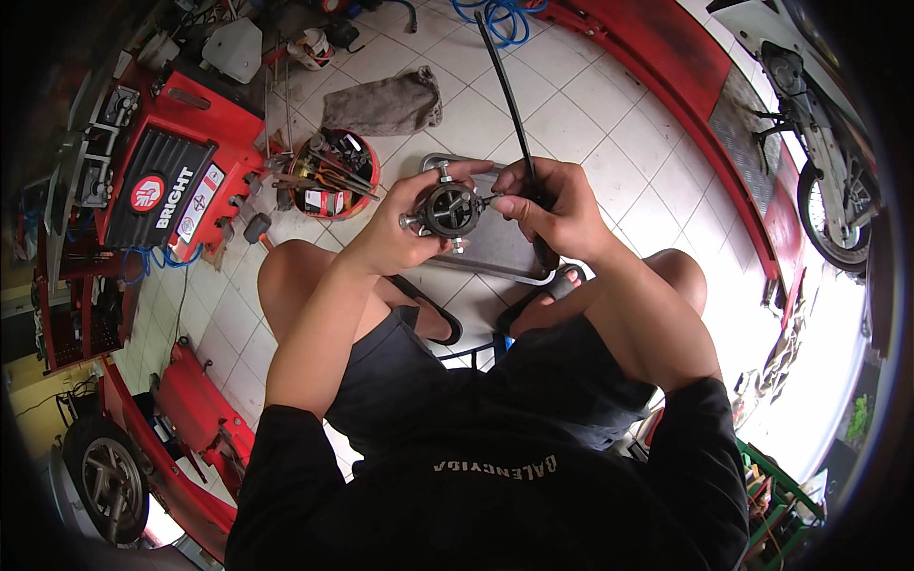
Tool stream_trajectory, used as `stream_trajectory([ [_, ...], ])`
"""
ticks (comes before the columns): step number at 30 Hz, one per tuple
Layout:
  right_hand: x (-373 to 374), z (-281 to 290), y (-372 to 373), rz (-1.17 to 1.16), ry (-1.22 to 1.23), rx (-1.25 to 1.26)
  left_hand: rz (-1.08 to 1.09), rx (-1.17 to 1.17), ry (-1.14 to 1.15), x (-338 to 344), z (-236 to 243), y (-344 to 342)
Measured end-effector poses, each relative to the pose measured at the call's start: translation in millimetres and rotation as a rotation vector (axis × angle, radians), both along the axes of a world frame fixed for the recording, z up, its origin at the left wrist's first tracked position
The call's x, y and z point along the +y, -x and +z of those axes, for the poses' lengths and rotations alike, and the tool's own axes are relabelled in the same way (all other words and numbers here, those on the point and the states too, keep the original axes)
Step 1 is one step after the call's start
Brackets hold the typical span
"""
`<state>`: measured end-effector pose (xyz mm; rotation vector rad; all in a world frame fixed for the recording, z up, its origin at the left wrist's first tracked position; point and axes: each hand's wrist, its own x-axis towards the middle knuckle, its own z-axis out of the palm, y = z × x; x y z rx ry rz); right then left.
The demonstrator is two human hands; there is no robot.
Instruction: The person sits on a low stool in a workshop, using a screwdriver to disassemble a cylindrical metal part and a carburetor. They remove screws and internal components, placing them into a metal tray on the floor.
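Observation:
My left hand (409,233) grips a round, dark metal part (450,208) with silver bolts sticking out around its rim and an opening with crossed pieces inside. My right hand (557,214) is closed beside it, thumb and fingertips on a small dark piece (490,201) at the part's right side. A long black rod or hose (514,114) runs from the top of the picture down behind my right fingers; I cannot tell whether they grip it. Beneath both hands lies a grey metal tray (488,261), partly hidden.
A red tool bucket (327,181), a grey rag (376,103) and a rubber mallet (255,228) lie ahead-left, near a red machine (176,128). Blue hose (509,29) lies at the top. Red lift ramps (685,105) and a motorcycle (800,124) stand right; a wheel (105,481) is lower left.

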<state>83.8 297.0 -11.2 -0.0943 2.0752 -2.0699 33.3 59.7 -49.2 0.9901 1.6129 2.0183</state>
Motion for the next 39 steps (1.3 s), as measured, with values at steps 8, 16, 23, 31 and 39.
stream_trajectory([
  [8, 1.4, -2.1, -1.9, 0.015, -0.069, 0.005, -0.071, -0.172, 0.244, -4.4, 28.5, 0.4],
  [16, -0.3, -0.7, 3.6, 0.006, -0.034, 0.009, 0.012, -0.071, 0.143, -2.3, 14.5, 2.5],
  [23, -0.3, 0.8, 3.2, 0.000, -0.078, -0.020, -0.002, -0.112, 0.175, -2.2, 18.6, 1.4],
  [31, -1.2, 2.0, 5.8, -0.006, -0.048, -0.005, 0.015, -0.072, 0.148, -1.2, 14.5, 3.2],
  [39, -7.5, -3.2, 4.6, -0.040, -0.058, -0.024, 0.030, -0.259, 0.058, 0.1, 16.7, -3.3],
])
